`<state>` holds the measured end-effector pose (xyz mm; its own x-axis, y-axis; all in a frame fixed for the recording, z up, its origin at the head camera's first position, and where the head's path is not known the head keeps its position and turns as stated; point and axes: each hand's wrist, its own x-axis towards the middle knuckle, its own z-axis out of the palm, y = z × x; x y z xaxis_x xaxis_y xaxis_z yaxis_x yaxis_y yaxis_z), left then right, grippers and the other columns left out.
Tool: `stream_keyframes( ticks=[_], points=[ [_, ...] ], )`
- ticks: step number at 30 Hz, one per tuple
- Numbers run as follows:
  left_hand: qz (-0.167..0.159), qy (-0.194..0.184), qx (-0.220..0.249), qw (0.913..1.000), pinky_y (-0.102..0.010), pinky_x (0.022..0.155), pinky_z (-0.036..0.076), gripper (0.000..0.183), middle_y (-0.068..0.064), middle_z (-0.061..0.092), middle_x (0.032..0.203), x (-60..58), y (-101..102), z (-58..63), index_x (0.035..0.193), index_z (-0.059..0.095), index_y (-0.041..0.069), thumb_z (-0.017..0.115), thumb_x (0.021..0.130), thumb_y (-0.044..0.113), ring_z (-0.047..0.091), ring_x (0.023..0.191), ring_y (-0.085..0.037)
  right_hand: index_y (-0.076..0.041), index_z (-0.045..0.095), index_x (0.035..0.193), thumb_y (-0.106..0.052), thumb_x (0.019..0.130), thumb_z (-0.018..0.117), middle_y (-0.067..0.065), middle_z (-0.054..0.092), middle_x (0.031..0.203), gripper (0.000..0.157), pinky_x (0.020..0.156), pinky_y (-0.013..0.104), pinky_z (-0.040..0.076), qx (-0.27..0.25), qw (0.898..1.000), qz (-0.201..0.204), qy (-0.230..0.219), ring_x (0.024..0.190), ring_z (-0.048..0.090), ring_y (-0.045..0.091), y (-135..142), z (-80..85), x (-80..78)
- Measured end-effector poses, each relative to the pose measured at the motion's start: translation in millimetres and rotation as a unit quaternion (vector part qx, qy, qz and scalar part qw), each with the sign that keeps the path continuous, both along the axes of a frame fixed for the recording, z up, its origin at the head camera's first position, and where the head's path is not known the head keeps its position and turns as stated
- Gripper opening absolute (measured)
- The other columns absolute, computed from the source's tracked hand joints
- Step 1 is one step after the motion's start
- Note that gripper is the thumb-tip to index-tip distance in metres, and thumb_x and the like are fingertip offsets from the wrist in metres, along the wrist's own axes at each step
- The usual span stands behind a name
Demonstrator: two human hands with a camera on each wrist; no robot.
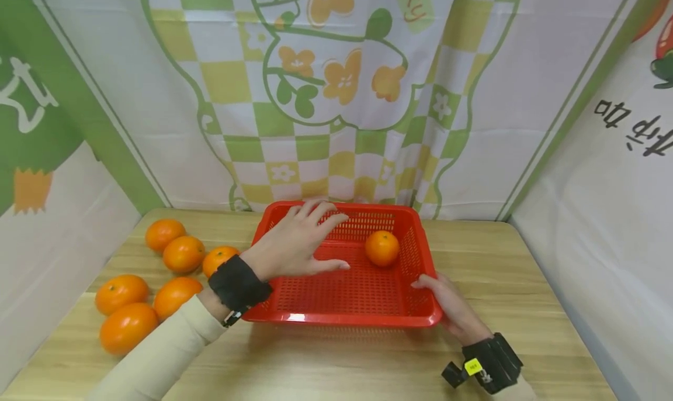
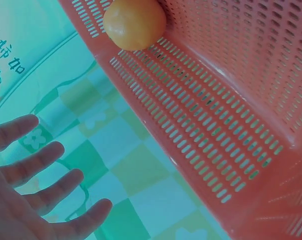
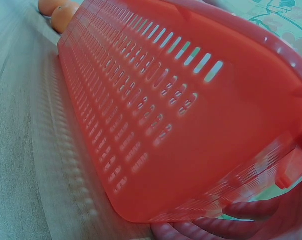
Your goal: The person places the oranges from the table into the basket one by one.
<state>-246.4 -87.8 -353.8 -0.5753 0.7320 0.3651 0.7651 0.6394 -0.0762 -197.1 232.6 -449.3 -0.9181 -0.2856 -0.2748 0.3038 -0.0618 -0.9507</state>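
A red plastic basket (image 1: 342,319) with slotted walls stands on the wooden table. Inside it, toward the right end, lies one orange (image 1: 382,248). My left hand (image 1: 299,237) hovers over the basket's left part, fingers spread and thumb apart, holding nothing. In the left wrist view its fingers (image 2: 50,195) show clear of the orange (image 2: 135,24). At the front right corner my right hand (image 1: 454,307) grips the basket wall, thumb over the rim. The right wrist view shows its fingers (image 3: 241,225) against the outside of the basket (image 3: 191,130).
Several loose oranges (image 1: 128,329) lie on the table (image 1: 336,372) left of the basket. A patterned cloth (image 1: 331,149) hangs right behind the basket. Printed fabric walls rise on the left (image 1: 63,261) and on the right (image 1: 594,225).
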Motion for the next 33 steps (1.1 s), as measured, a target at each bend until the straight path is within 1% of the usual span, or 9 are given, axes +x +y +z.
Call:
stream_keyframes(
  ticks=[6,11,14,19,25,29,33],
  points=[
    [0.008,-0.010,0.001,0.9999,-0.055,0.086,0.042,0.086,-0.010,0.044,0.129,2.4,-7.4,-4.9,0.135,0.043,0.014,0.044,0.077,0.077,0.032,0.122,-0.029,-0.001,0.035,0.137,-0.013,0.091,0.049,0.029,0.045,0.132,0.049,0.085,0.048,0.050,0.004,1.000,-0.002,0.001,0.109,0.052,0.043,-0.7,0.4,0.2],
    [0.022,-0.017,0.000,0.9996,-0.054,0.088,0.041,0.087,-0.010,0.044,0.130,7.1,-16.9,-7.3,0.137,0.043,0.014,0.044,0.077,0.078,0.035,0.118,-0.028,0.000,0.034,0.137,-0.012,0.092,0.048,0.030,0.044,0.132,0.049,0.084,0.049,0.050,-0.004,1.000,0.002,-0.004,0.109,0.052,0.044,-1.5,-0.1,1.2],
    [0.027,-0.011,0.005,0.9996,-0.053,0.089,0.041,0.087,-0.009,0.045,0.129,9.9,-21.4,-5.8,0.136,0.043,0.015,0.045,0.076,0.078,0.036,0.118,-0.028,0.001,0.032,0.138,-0.012,0.092,0.049,0.031,0.044,0.132,0.050,0.084,0.049,0.050,-0.008,1.000,0.004,-0.001,0.108,0.052,0.044,-1.6,-0.7,1.8],
    [0.023,-0.002,0.019,0.9995,-0.053,0.089,0.040,0.085,-0.008,0.046,0.128,13.0,-25.7,-0.1,0.134,0.045,0.015,0.048,0.076,0.077,0.037,0.116,-0.027,0.001,0.032,0.138,-0.012,0.092,0.049,0.031,0.043,0.131,0.051,0.084,0.049,0.050,-0.009,1.000,0.004,0.001,0.108,0.052,0.044,-2.0,-0.6,2.0],
    [0.022,-0.010,0.029,0.9993,-0.057,0.091,0.038,0.083,-0.010,0.044,0.128,16.6,-35.1,6.1,0.133,0.046,0.012,0.052,0.077,0.073,0.035,0.118,-0.029,0.000,0.033,0.137,-0.012,0.092,0.048,0.030,0.044,0.132,0.050,0.085,0.048,0.050,-0.003,1.000,0.000,-0.003,0.108,0.053,0.042,-2.9,1.4,1.1],
    [0.029,-0.014,0.031,0.9990,-0.058,0.092,0.037,0.082,-0.012,0.044,0.128,18.1,-44.5,7.3,0.133,0.045,0.011,0.053,0.078,0.072,0.035,0.117,-0.030,0.000,0.033,0.138,-0.012,0.092,0.047,0.030,0.044,0.131,0.049,0.086,0.049,0.049,-0.005,1.000,0.003,-0.002,0.108,0.052,0.043,-2.7,1.6,0.5],
    [0.038,-0.016,0.036,0.9985,-0.057,0.091,0.039,0.083,-0.014,0.044,0.128,19.3,-52.6,6.7,0.133,0.045,0.010,0.054,0.078,0.071,0.037,0.115,-0.031,0.000,0.033,0.137,-0.012,0.092,0.048,0.029,0.045,0.130,0.049,0.085,0.049,0.050,-0.004,1.000,0.002,0.002,0.108,0.052,0.043,-1.6,0.4,0.5]
  ],
)
